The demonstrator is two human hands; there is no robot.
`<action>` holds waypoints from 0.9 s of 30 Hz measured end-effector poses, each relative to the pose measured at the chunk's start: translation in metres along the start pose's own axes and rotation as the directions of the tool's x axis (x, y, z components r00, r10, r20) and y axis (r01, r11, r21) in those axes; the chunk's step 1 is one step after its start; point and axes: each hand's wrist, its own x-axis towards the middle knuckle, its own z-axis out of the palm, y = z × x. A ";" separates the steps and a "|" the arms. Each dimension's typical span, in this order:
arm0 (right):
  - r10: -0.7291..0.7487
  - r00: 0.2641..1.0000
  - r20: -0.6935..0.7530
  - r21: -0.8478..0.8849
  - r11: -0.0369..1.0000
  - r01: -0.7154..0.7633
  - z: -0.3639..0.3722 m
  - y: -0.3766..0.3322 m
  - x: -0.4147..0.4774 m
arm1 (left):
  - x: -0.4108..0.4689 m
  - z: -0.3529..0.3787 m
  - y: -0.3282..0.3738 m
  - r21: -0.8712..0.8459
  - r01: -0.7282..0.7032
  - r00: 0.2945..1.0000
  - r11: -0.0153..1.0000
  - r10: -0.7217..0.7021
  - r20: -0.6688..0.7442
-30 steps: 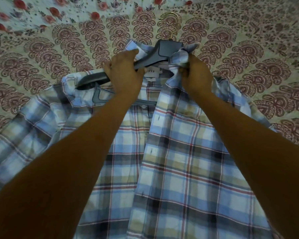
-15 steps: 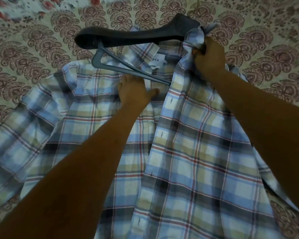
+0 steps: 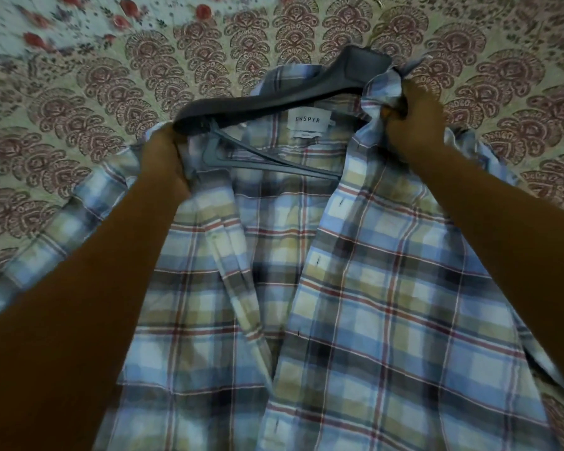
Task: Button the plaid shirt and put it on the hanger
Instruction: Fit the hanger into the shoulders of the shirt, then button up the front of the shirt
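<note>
Left hand [image 3: 163, 164] shifted — now gripping shirt [image 3: 355, 288]

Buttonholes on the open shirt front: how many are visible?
4, running down the plaid shirt edge: top buttonhole below the collar, second buttonhole, third buttonhole, lowest buttonhole near the bottom of the picture. Others may be hidden.

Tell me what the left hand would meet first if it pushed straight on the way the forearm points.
Probably the dark end of the hanger, just beyond the left hand, which grips the plaid shirt; depth is uncertain.
</note>
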 end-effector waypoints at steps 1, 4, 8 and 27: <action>0.005 1.000 0.007 0.003 1.000 -0.005 0.000 0.000 -0.002 | 0.000 0.000 0.005 -0.026 -0.013 1.000 1.000 0.013 0.013; 0.005 1.000 -0.001 -0.034 0.999 -0.005 0.002 -0.001 -0.004 | -0.004 0.003 0.023 -0.063 -0.128 0.992 0.990 0.128 0.001; -0.014 1.000 -0.019 -0.056 0.998 0.013 0.002 0.001 -0.004 | 0.022 -0.009 0.042 0.111 -0.156 0.983 0.981 0.166 -0.079; 0.000 0.998 0.067 -0.278 0.960 0.019 0.041 -0.014 0.009 | -0.013 0.122 -0.017 0.849 -0.220 0.961 0.480 -0.040 0.272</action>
